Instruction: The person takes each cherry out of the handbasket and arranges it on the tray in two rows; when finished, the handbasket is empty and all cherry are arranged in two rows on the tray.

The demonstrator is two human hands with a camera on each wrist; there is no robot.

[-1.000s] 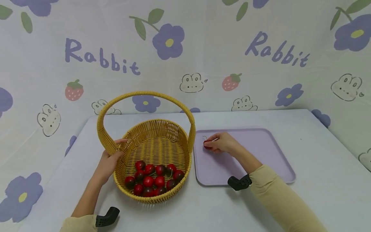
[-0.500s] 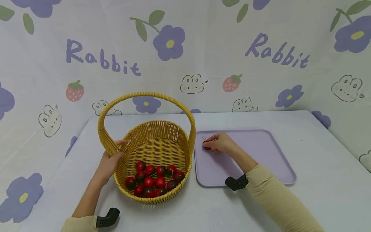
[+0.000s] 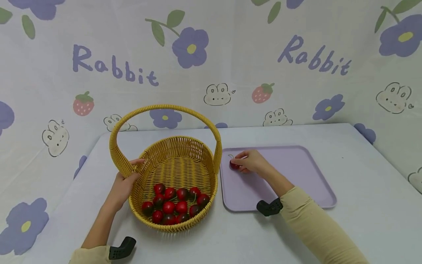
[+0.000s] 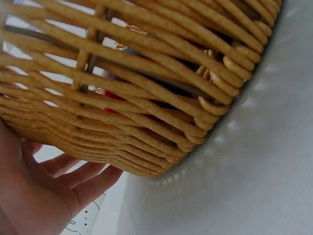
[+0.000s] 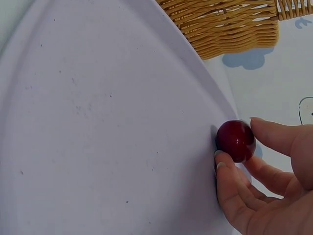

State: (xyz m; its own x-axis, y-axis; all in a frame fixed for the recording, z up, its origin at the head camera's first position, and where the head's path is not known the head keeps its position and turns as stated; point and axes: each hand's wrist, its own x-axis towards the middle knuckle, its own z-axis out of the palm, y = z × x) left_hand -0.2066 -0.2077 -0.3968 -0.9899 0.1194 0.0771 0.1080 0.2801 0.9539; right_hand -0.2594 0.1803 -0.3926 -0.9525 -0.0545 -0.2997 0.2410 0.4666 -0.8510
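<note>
Right hand pinching a cherry on the purple tray, grip narrow around it. Left hand gripping the wicker basket rim on the worktop.

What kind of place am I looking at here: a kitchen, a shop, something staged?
Most likely a staged tabletop set, not a kitchen: a printed "Rabbit" backdrop wraps behind the table, which bears only a basket of cherries and a tray.

The basket sits left of centre on the tabletop; the tray lies just right of it. The cherries lie in the basket's lower part. One cherry rests at the tray's upper-left corner. The left hand is at the basket's left rim, the right hand beside the single cherry.
</note>
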